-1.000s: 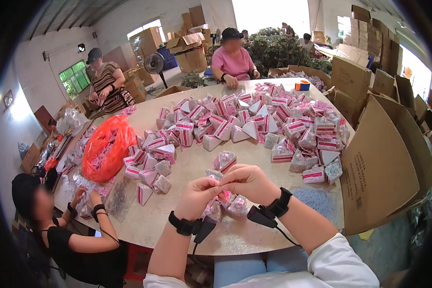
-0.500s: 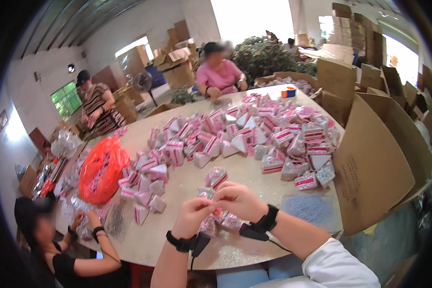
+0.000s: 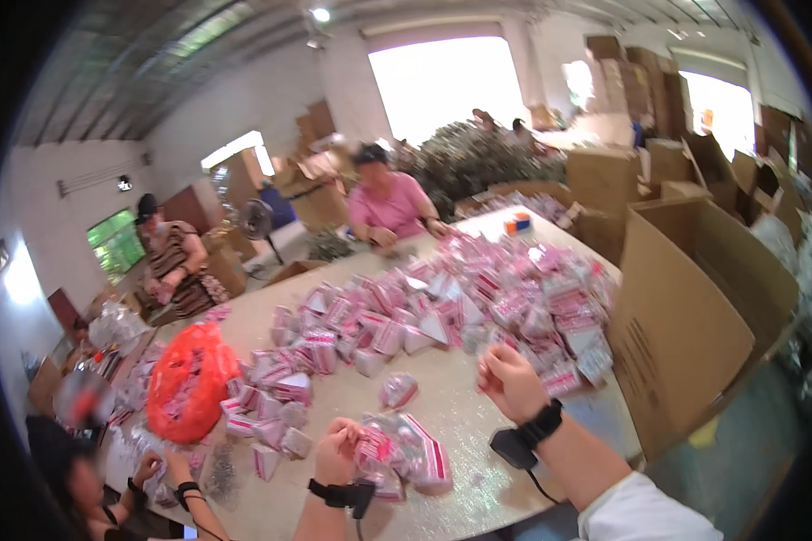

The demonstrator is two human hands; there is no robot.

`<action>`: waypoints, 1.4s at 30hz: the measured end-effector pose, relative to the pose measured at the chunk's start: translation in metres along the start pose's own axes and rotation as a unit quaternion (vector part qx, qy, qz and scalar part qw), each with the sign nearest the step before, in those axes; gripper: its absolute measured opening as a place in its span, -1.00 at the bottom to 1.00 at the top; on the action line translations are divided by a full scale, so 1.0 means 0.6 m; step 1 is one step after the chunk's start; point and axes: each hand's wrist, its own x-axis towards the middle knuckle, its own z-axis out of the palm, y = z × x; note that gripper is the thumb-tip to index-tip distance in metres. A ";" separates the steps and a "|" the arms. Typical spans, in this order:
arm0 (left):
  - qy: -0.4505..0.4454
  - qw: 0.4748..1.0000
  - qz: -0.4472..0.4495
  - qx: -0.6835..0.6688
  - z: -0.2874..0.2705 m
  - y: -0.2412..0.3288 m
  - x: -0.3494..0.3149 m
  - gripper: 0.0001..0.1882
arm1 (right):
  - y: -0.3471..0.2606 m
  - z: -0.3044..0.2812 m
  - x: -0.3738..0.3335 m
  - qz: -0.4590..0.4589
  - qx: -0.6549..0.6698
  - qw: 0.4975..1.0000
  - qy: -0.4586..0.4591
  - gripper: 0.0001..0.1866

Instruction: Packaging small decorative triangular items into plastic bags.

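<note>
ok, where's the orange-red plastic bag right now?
Head view, left side: the orange-red bag sits on the table, beyond and left of the person's left hand, with pink-and-white wedge packs directly to its right.

A dark fan point(image 3: 257, 219) stands left of a leafy heap point(image 3: 478, 169) (dull green).

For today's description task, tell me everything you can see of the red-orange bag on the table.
The red-orange bag looks like thin, crinkled plastic. It sits bulging on the pale tabletop, toward the picture's left, its mouth open enough to show pinkish pieces inside. Wedge-shaped packs crowd its right side; whether any touch it is unclear.
</note>
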 end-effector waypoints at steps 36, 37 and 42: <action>-0.038 0.972 -0.125 -0.196 0.023 -0.112 -0.137 -0.74 | 0.118 0.088 -0.129 0.020 -0.460 0.819 -0.342 -0.90; -0.055 0.979 -0.151 -0.127 0.020 -0.128 -0.124 -0.74 | 0.124 0.076 -0.116 0.008 -0.448 0.830 -0.331 -0.92; -0.078 0.969 -0.174 0.155 0.058 -0.135 -0.092 -0.76 | 0.127 0.036 -0.104 0.056 -0.391 0.881 -0.262 -0.95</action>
